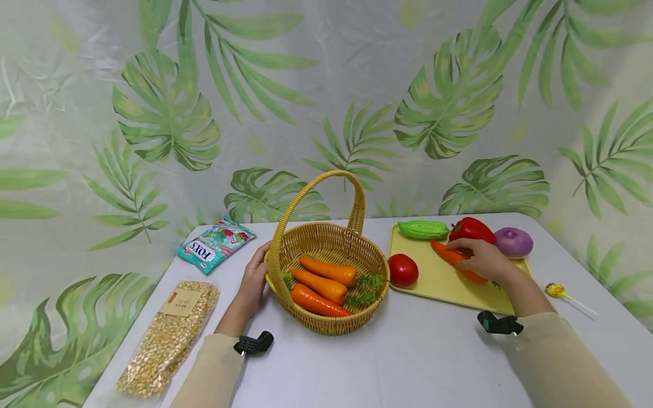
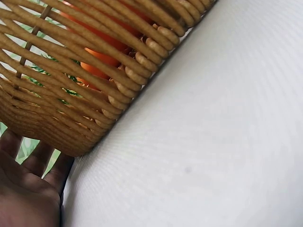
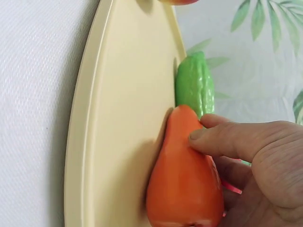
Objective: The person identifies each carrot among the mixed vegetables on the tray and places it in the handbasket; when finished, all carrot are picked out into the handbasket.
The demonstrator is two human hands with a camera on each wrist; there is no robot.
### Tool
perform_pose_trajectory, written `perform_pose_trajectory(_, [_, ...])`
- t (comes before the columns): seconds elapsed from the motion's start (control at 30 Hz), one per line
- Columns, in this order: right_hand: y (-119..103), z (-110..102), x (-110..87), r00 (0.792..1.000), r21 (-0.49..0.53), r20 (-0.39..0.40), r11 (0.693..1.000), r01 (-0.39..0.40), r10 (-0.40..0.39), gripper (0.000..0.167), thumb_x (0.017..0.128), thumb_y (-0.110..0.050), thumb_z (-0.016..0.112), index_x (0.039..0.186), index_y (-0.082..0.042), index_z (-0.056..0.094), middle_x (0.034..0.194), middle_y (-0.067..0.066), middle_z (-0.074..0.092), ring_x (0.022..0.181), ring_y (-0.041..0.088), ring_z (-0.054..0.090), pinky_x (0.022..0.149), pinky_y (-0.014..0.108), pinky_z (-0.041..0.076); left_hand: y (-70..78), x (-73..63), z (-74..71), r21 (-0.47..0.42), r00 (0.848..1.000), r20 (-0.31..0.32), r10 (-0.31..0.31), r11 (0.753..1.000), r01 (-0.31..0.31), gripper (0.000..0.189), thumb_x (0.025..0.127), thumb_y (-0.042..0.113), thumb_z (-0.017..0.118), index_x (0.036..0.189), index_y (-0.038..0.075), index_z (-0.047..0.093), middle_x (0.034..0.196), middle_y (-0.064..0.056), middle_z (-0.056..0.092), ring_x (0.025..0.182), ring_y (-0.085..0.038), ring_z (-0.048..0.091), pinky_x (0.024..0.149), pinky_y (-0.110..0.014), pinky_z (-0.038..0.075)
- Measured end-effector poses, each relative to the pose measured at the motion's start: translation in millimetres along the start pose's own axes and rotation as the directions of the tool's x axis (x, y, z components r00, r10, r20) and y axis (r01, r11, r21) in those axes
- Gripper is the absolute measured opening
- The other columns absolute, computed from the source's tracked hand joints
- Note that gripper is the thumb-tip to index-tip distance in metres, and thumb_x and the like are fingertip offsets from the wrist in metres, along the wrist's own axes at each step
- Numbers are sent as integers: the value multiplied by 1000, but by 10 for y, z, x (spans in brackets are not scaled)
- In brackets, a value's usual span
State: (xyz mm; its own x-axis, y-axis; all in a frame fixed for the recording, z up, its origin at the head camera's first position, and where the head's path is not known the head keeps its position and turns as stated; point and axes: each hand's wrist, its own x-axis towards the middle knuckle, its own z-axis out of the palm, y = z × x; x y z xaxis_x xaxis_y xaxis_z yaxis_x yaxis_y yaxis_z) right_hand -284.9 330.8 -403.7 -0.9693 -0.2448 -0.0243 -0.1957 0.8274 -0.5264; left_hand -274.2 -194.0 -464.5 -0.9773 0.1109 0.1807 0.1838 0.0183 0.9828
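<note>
A yellow wicker basket [image 1: 326,326] with a tall handle stands mid-table, holding three orange carrots [image 1: 326,271] with green tops. My left hand [image 1: 253,277] touches its left side near the handle's foot; in the left wrist view its fingers [image 2: 38,158] lie fairly straight against the weave. On a cream tray [image 1: 433,283] to the right, my right hand [image 1: 484,258] holds another carrot [image 1: 451,256]. In the right wrist view the thumb lies along one side of this carrot [image 3: 184,175], with the other fingers partly hidden behind it.
The tray also bears a green bumpy gourd [image 1: 423,229], a red bell pepper [image 1: 471,229], a purple onion [image 1: 514,242] and a tomato [image 1: 403,270]. A lollipop [image 1: 557,290] lies at right. A candy bag [image 1: 215,245] and a bag of corn kernels [image 1: 168,340] lie at left.
</note>
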Motion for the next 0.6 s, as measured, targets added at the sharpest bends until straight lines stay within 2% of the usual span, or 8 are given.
perform_pose_trajectory(0.2, [-31,23,-2,1000,19,9,1000,5,-5,47,87,-4,66,133,-3,61,133,27,58,115,44,54,97,57,51,-5,-4,3,-5,1000,1,-5,1000,5,52,100,12,36,149,27,43,156,7,42,143,-12,36,114,-27,33])
perform_pose_trajectory(0.6, [-152,11,10,997,17,-17,997,82,-82,47,87,-2,61,134,-5,59,132,25,62,118,42,56,101,57,48,11,-10,7,2,1000,2,1,1000,-1,52,100,13,37,149,28,43,156,7,42,143,-12,36,116,-32,31])
